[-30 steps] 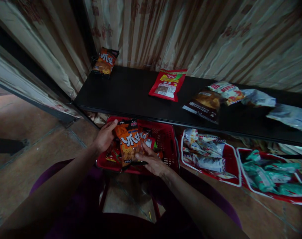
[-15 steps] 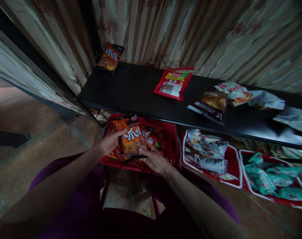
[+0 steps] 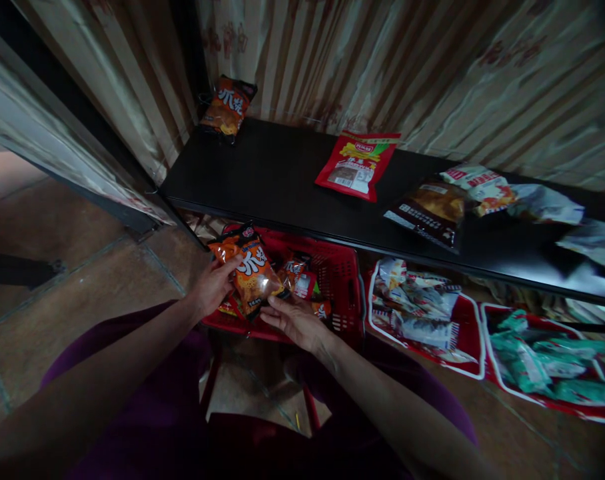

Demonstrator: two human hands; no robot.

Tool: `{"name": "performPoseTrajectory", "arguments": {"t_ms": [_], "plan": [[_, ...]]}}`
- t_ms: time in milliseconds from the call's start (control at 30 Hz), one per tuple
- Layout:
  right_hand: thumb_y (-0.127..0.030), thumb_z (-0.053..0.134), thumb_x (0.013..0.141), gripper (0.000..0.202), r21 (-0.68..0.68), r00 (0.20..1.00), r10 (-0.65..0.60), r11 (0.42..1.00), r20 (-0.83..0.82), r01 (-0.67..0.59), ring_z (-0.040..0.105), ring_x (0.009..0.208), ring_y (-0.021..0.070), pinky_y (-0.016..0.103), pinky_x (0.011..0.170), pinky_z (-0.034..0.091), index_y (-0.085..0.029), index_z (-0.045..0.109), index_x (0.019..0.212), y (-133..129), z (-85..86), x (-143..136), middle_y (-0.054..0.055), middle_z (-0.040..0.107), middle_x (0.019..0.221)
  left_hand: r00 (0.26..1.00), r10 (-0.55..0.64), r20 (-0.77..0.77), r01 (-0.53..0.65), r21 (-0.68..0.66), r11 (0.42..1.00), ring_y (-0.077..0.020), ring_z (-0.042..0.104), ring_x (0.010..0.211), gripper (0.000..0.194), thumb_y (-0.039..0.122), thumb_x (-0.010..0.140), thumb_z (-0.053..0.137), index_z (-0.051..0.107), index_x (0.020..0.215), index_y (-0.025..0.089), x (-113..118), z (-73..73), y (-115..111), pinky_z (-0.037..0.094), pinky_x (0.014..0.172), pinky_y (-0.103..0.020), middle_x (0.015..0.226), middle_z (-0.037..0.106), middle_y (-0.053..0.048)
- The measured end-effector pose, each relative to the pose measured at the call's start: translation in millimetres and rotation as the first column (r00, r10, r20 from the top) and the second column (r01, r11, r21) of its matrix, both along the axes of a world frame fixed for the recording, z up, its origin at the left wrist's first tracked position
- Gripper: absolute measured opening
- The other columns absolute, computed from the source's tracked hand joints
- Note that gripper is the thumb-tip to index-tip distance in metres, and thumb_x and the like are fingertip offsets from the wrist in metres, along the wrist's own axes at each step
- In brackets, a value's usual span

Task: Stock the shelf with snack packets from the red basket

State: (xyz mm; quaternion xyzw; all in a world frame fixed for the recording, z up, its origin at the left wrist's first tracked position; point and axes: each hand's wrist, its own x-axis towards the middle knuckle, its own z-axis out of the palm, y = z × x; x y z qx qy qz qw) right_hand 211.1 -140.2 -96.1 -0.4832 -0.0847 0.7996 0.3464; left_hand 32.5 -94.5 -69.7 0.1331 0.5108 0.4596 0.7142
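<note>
An orange and black snack bag point(image 3: 255, 273) is tilted above a red basket point(image 3: 350, 287) that holds more snack packets. My left hand point(image 3: 214, 283) grips the bag by its left side, thumb on the front. At the bag's lower right corner is my right hand point(image 3: 292, 320), palm turned up, its fingers apart and its thumb near the bag's edge. Inside the basket, a smaller orange packet point(image 3: 293, 268) shows to the right of the held bag.
The black shelf point(image 3: 277, 167) carries an orange bag point(image 3: 228, 107), a red bag point(image 3: 357, 165), a brown bag point(image 3: 430, 208) and several pale packets. Right of my basket stand a basket of white packets point(image 3: 417, 300) and one of green packets point(image 3: 542, 353).
The held bag has tilted and shifted slightly left with my left hand. My right hand has moved a little left and down, its palm turned more upward. The view has shifted slightly.
</note>
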Motion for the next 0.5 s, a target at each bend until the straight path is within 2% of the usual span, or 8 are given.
{"name": "performPoseTrajectory", "arguments": {"t_ms": [133, 300, 500], "plan": [[-0.012, 0.086, 0.046, 0.048, -0.024, 0.995, -0.097, 0.995, 0.027, 0.098, 0.066, 0.068, 0.0124, 0.028, 0.069, 0.056, -0.02, 0.065, 0.088, -1, 4.7, -8, -0.003, 0.07, 0.075, 0.999, 0.038, 0.027, -0.037, -0.047, 0.998, -0.0204, 0.069, 0.075, 0.027, 0.022, 0.084, 0.058, 0.061, 0.108, 0.01, 1, 2.5, 2, 0.056, 0.072, -0.033, 0.09, 0.073, -0.011], [-0.014, 0.086, 0.046, 0.042, 0.045, 0.997, -0.065, 0.997, 0.039, 0.063, 0.066, 0.073, 0.0121, 0.025, 0.069, 0.054, -0.019, 0.065, 0.082, -4, 14.4, -13, -0.002, 0.071, 0.08, 0.996, 0.033, 0.086, -0.019, -0.166, 0.986, -0.0214, 0.069, 0.073, 0.031, 0.028, 0.087, 0.051, 0.06, 0.11, 0.01, -3, -1.8, 0, 0.056, 0.072, -0.034, 0.091, 0.072, -0.012], [-0.016, 0.085, 0.048, 0.032, 0.049, 0.997, -0.067, 0.997, 0.032, 0.065, 0.065, 0.072, 0.0128, 0.027, 0.072, 0.053, -0.018, 0.065, 0.073, -4, 22.8, -9, -0.001, 0.07, 0.074, 0.994, -0.011, 0.105, 0.04, -0.277, 0.96, -0.0219, 0.069, 0.073, 0.033, 0.031, 0.089, 0.047, 0.06, 0.111, 0.01, 1, -2.3, 2, 0.055, 0.072, -0.035, 0.085, 0.073, -0.011]]}}
